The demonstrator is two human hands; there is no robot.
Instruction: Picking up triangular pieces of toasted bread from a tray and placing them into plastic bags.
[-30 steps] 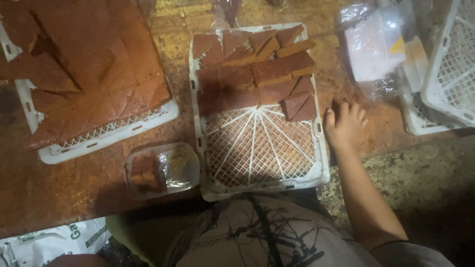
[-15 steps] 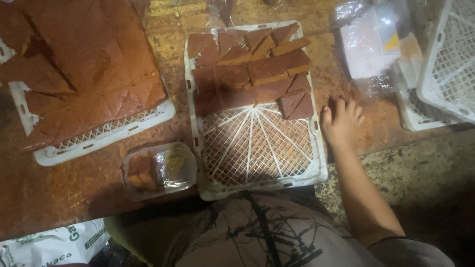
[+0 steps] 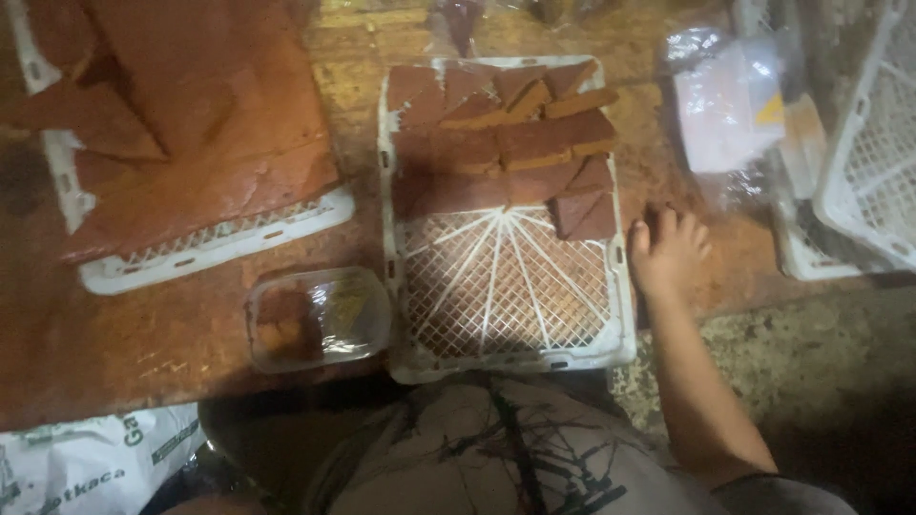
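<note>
My right hand (image 3: 668,250) rests flat on the brown table, fingers apart, holding nothing. It lies just right of a white lattice tray (image 3: 510,296). The far half of that tray holds brown cake pieces (image 3: 515,153), cut into slabs and triangles, while its near half is bare grid. The closest pieces (image 3: 584,212) are a short way up and left of my fingers. My left hand is out of view. My patterned shirt (image 3: 496,448) fills the bottom centre.
A second white tray (image 3: 219,250) at the left carries a large brown cake sheet (image 3: 191,124). A clear plastic box (image 3: 320,317) with a few pieces sits between the trays. Clear bags (image 3: 730,105) and white crates (image 3: 873,162) stand at right, and a printed bag (image 3: 86,458) lies bottom left.
The view has shifted slightly. My right hand stays in nearly the same spot beside the tray.
</note>
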